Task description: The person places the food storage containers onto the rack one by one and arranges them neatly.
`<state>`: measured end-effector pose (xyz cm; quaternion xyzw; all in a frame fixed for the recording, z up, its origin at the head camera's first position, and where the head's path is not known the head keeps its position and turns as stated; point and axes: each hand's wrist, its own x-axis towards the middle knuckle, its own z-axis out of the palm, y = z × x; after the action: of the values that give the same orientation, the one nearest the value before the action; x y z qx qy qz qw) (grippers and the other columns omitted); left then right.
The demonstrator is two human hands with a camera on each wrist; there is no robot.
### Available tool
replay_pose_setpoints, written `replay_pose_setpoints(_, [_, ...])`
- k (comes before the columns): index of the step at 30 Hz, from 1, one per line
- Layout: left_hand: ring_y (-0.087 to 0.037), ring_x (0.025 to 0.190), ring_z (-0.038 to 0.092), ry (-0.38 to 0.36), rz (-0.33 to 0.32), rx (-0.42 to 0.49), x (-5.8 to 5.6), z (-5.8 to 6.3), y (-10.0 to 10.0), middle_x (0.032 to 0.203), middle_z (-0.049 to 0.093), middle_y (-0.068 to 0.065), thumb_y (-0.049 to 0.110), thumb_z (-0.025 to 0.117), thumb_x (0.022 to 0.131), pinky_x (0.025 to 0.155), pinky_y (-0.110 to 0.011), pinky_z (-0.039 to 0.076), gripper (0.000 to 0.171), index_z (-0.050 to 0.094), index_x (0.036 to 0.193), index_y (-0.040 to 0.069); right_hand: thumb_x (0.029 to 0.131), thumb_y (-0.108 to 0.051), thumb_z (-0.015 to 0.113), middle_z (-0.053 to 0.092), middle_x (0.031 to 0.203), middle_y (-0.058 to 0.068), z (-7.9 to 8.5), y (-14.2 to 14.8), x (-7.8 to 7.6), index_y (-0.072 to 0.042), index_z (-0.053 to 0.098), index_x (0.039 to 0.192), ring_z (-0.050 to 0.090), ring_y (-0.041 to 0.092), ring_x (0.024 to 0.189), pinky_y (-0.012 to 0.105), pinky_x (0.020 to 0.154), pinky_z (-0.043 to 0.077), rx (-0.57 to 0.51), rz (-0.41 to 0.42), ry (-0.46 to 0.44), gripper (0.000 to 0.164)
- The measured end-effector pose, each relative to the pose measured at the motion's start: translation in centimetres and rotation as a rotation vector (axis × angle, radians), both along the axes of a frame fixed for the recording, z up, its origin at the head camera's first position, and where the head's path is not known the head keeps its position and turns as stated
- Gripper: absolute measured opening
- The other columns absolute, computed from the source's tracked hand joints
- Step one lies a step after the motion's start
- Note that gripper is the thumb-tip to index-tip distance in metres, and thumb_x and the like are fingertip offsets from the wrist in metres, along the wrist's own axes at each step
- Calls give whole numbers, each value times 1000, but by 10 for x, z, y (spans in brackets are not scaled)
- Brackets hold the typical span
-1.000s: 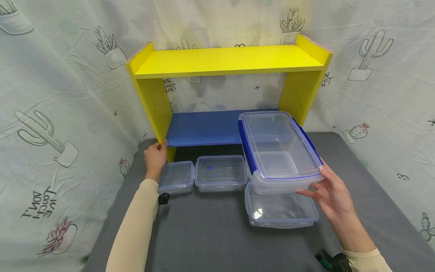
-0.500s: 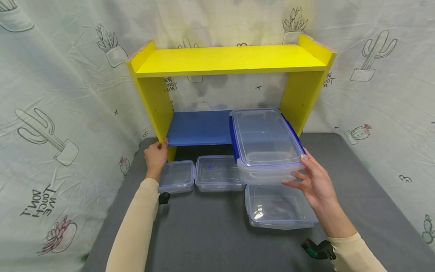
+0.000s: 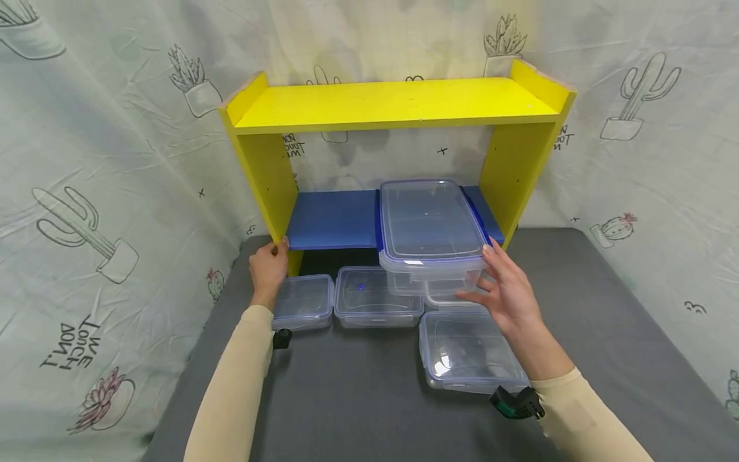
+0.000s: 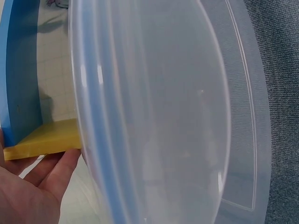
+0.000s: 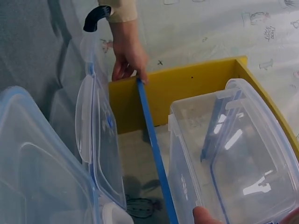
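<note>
My right hand (image 3: 510, 295) holds a large clear food container (image 3: 430, 221) with blue side clips by its near right corner, thumb at the lid edge and fingers underneath. Its far part overlaps the blue board (image 3: 331, 218) of a yellow shelf unit (image 3: 392, 102) in the head view; its near end juts out past the board's front edge. My left hand (image 3: 268, 269) grips the unit's left side panel at the height of the blue board. Curled fingers round the yellow panel (image 4: 51, 137) show in the left wrist view.
On the grey table stand lidded clear containers: a left one (image 3: 303, 298), a middle one (image 3: 369, 298) and a nearer one (image 3: 470, 350) at right. Part of another shows below the held container. A cactus-print cloth (image 3: 110, 160) hangs behind and beside the unit.
My right hand has moved the large container left and farther over the blue board, uncovering more of the container below it on the table. My left hand has stayed on the side panel.
</note>
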<state>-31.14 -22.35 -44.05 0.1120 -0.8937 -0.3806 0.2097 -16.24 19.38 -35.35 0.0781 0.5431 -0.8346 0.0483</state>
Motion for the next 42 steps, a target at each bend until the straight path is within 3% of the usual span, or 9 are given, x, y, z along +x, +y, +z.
replay_pose_setpoints(14, [-25, 53, 46, 11, 5, -5, 1, -1, -1, 58, 47, -6, 50, 44, 99, 50, -34, 33, 52, 54, 69, 8, 95, -43, 58, 1, 164, 3, -2, -27, -34, -40, 16, 153, 23, 37, 147, 52, 101, 44, -20, 12, -42, 72])
replay_pose_setpoints(18, [-26, 56, 48, 13, 11, -22, 0, -3, -1, 61, 50, -8, 50, 44, 99, 51, -33, 34, 52, 59, 73, 8, 96, -44, 56, 6, 164, 4, -5, -36, -44, -40, 18, 153, 30, 37, 143, 54, 104, 40, -19, 14, -34, 69])
replay_pose_setpoints(25, [-29, 58, 50, 14, 14, -21, 0, -1, -1, 62, 53, -9, 51, 44, 99, 52, -34, 35, 52, 61, 74, 8, 100, -39, 50, 14, 162, 7, -14, -51, -59, -36, 18, 154, 28, 39, 144, 61, 110, 31, -78, 10, -16, 63])
replay_pose_setpoints(42, [-28, 58, 52, 18, 13, -37, -3, -1, -3, 62, 55, -9, 51, 43, 99, 52, -34, 35, 52, 57, 70, 9, 96, -44, 55, 7, 164, -3, -19, -83, -82, -42, 21, 152, 22, 36, 147, 56, 108, 36, -48, 10, -44, 65])
